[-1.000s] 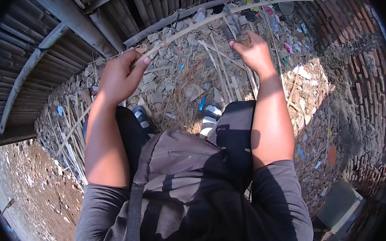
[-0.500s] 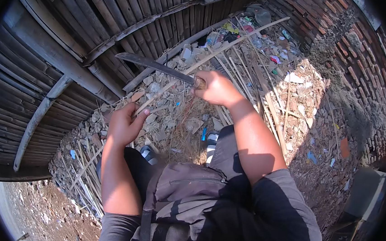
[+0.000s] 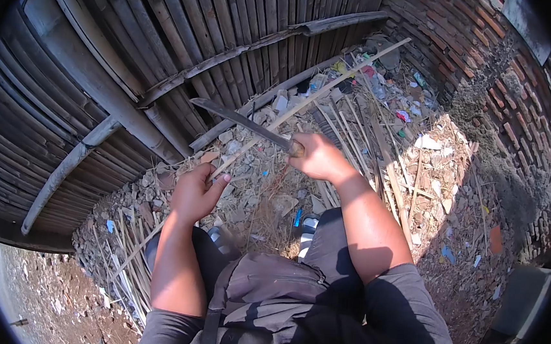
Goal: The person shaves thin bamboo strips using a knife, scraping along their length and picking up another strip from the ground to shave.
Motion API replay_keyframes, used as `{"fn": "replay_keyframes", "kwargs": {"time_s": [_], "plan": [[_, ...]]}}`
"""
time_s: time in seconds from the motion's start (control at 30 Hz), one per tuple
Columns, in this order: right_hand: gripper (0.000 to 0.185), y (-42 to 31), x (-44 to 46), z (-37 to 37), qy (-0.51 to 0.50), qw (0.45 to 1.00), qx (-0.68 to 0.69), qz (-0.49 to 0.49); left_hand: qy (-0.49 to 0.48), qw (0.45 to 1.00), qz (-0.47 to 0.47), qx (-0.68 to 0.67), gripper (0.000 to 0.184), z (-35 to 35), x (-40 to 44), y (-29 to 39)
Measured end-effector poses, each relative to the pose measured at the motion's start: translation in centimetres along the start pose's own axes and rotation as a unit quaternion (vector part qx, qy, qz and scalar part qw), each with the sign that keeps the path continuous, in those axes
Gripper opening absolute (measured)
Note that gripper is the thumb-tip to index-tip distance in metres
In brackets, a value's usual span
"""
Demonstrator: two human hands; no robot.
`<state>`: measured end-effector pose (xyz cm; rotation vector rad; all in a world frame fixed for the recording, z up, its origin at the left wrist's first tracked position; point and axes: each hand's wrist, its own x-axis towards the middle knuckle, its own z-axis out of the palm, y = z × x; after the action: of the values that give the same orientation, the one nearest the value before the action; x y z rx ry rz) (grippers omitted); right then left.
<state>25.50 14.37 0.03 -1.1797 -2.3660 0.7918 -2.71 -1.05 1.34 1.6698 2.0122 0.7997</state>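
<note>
Around the handle [image 3: 297,149] of a machete [image 3: 244,121] wraps the right hand [image 3: 320,157]; the left hand [image 3: 193,194] pinches a pale strip [image 3: 320,93] by its near end. Pointing forward a second ago, the blade [image 3: 228,113] now crosses the strip, contact unclear, above rubble [image 3: 282,205].

A long, thin, pale strip [image 3: 320,94] is held at its near end and slanted away to the right. Across it a dark-bladed machete [image 3: 244,121] is held by its brownish handle [image 3: 297,149], tip pointed left; contact cannot be made out.
</note>
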Motion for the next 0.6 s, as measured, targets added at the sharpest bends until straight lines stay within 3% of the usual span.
{"fn": "replay_keyframes", "kwargs": {"time_s": [0.1,0.23,0.27,0.4,0.5,0.6], "plan": [[0.045,-1.7,-0.7,0.9,-0.026,0.994,-0.079,-0.067,-0.014,1.000,-0.021,-0.013,0.037,-0.2,-0.2,0.1],[0.047,-1.4,-0.9,-0.3,-0.001,0.999,-0.049,-0.004,0.001,0.999,0.021,-0.028,0.041,-0.1,-0.4,-1.1],[0.054,-1.2,-0.7,-1.6,-0.029,0.996,-0.057,0.059,0.010,0.998,0.044,-0.031,0.043,0.0,-0.3,-1.5],[0.049,3.7,-0.4,-2.1,0.129,0.989,0.045,0.057,0.009,0.998,0.042,-0.041,0.043,0.0,-0.3,-2.1],[0.051,4.4,-0.4,-2.0,0.139,0.981,0.088,0.102,-0.010,0.999,0.019,-0.034,0.037,-0.5,-0.4,-1.1],[0.053,3.3,-0.4,-1.0,0.118,0.989,0.039,0.085,0.031,0.996,0.071,-0.034,0.043,0.4,-0.2,-1.9]]}}
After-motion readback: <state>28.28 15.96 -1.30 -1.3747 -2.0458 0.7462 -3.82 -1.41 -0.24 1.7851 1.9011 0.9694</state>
